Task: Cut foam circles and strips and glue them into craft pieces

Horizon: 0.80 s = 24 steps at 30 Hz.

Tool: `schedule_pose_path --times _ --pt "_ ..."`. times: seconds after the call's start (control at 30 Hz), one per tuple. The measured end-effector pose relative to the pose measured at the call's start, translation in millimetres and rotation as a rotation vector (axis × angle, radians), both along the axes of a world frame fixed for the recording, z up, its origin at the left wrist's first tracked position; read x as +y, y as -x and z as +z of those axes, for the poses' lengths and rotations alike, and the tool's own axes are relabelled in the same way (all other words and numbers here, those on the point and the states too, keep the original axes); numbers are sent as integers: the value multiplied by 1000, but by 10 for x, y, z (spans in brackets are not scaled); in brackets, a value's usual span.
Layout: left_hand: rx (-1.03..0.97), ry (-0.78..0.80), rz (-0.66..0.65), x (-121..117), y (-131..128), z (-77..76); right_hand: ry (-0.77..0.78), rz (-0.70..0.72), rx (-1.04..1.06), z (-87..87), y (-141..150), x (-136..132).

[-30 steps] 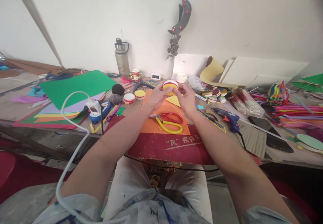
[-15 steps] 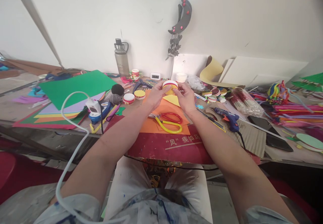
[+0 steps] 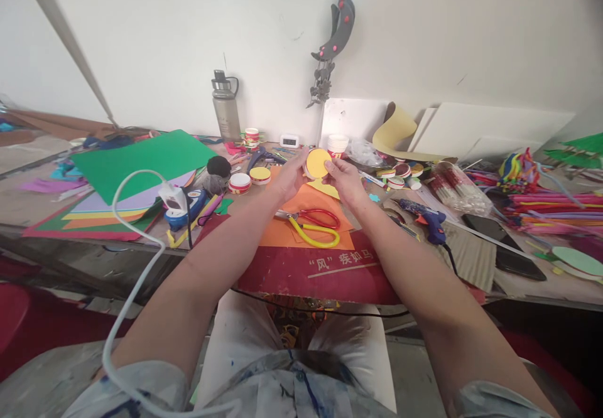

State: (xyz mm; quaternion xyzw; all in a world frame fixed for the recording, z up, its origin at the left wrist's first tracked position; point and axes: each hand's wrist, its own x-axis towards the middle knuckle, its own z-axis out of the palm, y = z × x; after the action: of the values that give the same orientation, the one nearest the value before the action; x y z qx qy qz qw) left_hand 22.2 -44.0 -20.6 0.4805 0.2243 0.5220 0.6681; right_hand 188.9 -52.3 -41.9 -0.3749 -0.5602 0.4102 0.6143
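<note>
Between my two hands, above the orange paper [image 3: 277, 236], is a short cut-down paper cup [image 3: 318, 164] with a round yellow paper face turned toward me. My left hand [image 3: 292, 176] grips its left side. The fingers of my right hand [image 3: 347, 182] are closed on the right edge, thumb on the yellow face. Below the hands lie scissors [image 3: 318, 233] with one red and one yellow handle. A piece of yellow paper [image 3: 325, 189] shows just under the cup. Two similar short cups stand left of my hands, one white-topped [image 3: 240, 182] and one yellow-topped [image 3: 260, 175].
A blue glue gun [image 3: 431, 223] and a black phone [image 3: 506, 248] lie to the right. Stacked paper cups [image 3: 337, 145] stand behind my hands. On the left are a bottle [image 3: 226, 110], green paper [image 3: 141, 160] and a white charger [image 3: 174, 199] with a cable crossing my left arm.
The cut-down cup has been tilted in my hands, so its yellow face now points at me instead of its white rim. My right fingers have shifted along its edge.
</note>
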Motion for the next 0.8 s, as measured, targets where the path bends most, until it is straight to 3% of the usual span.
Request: schedule_pose_path --times 0.1,0.2,0.3,0.47,0.63,0.8 --pt "55 20 -68 4 11 -8 -13 -21 -2 -43 -20 41" --pt "75 34 -122 -8 15 -28 -122 -128 -158 -86 -66 81" --pt "46 20 -128 -14 7 -41 -253 -239 -338 -99 -98 89" --pt "-5 53 -114 -13 -15 -16 -363 -302 -493 -48 -87 4" --pt "-17 99 -122 7 -23 -8 -356 -289 -511 -17 -100 -25" --pt "-64 44 -142 17 -12 -40 -366 -300 -493 -44 -105 17"
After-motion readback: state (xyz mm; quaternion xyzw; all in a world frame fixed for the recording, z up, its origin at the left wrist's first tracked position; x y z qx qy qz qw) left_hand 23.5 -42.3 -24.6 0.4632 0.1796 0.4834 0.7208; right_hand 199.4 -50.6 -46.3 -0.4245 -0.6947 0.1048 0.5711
